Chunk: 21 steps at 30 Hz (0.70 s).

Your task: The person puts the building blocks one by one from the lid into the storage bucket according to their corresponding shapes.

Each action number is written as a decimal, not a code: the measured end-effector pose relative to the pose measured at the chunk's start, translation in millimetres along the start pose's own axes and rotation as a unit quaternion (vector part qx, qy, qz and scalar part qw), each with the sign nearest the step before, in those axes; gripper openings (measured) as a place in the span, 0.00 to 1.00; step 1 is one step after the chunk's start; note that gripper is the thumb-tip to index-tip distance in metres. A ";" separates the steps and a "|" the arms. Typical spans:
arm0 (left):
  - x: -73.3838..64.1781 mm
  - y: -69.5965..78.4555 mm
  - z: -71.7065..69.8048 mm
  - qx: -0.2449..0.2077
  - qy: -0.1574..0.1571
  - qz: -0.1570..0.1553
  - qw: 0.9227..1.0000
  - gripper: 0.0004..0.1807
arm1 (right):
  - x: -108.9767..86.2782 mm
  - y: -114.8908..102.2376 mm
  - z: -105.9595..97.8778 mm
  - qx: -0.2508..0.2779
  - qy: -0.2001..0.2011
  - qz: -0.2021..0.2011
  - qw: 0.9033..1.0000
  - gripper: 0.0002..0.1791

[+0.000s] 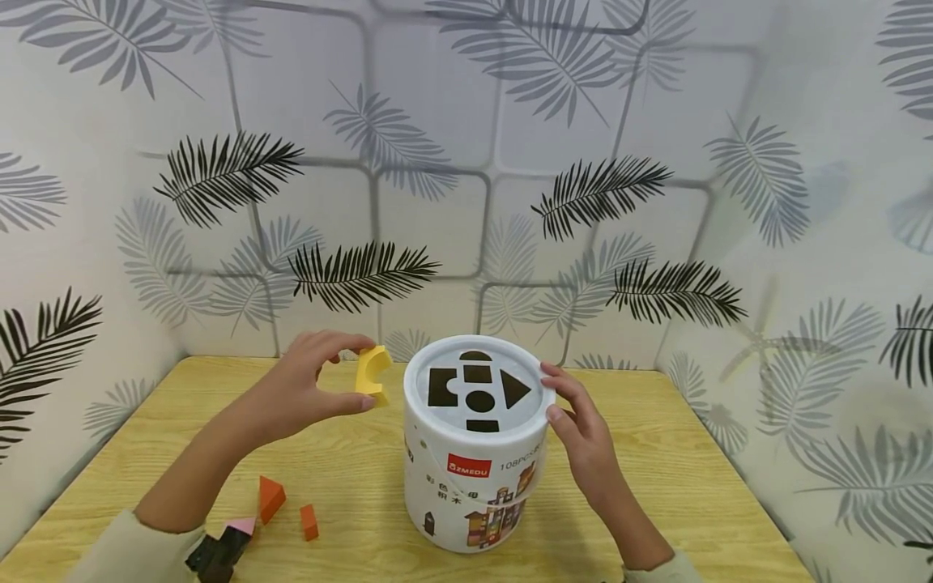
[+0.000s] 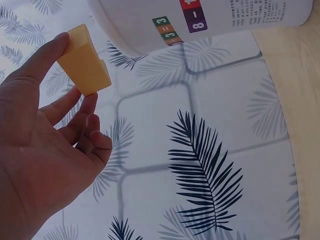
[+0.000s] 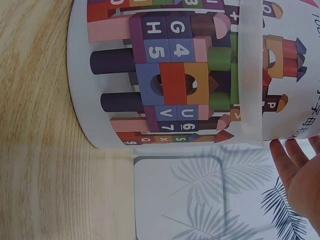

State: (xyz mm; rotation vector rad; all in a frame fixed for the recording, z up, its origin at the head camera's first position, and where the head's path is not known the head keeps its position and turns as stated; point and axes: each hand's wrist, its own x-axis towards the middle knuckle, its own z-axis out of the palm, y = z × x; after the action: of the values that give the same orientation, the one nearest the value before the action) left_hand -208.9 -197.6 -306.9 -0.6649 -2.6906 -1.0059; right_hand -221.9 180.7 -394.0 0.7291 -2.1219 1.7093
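A yellow arch block (image 1: 372, 376), with a half-round notch facing the bucket, is pinched between the thumb and fingers of my left hand (image 1: 313, 380). That hand holds it in the air just left of the bucket's top. In the left wrist view the block (image 2: 84, 61) shows its plain outer side. The white toy-block bucket (image 1: 474, 461) stands upright on the table. Its lid (image 1: 445, 414) has several dark cut-outs, among them a notched square, a triangle and a circle. My right hand (image 1: 586, 433) rests its fingertips and thumb on the right rim of the bucket.
On the wooden table (image 1: 350, 478), an orange triangular block (image 1: 271, 497) and a small orange block (image 1: 309, 522) lie at the front left. A pink block (image 1: 242, 525) is near the left sleeve, beside the black wrist device (image 1: 219, 554). A leaf-patterned wall covering (image 1: 452, 219) rises behind the table.
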 end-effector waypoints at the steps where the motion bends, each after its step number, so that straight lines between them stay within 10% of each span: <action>1: 2.9 2.1 1.1 -0.001 -0.002 0.002 1.000 0.37 | 0.1 0.0 -0.1 0.000 0.000 0.000 1.000 0.18; 21: 47.9 34.1 26.7 -0.030 -0.044 0.017 0.998 0.34 | 0.1 -2.1 -1.3 0.003 -0.002 0.011 1.000 0.18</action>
State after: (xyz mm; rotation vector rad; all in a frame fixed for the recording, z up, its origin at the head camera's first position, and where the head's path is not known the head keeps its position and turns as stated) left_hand -235.6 -140.8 -291.7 -0.7820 -2.7239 -1.0776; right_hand -220.9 181.5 -391.9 0.7138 -2.1356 1.7273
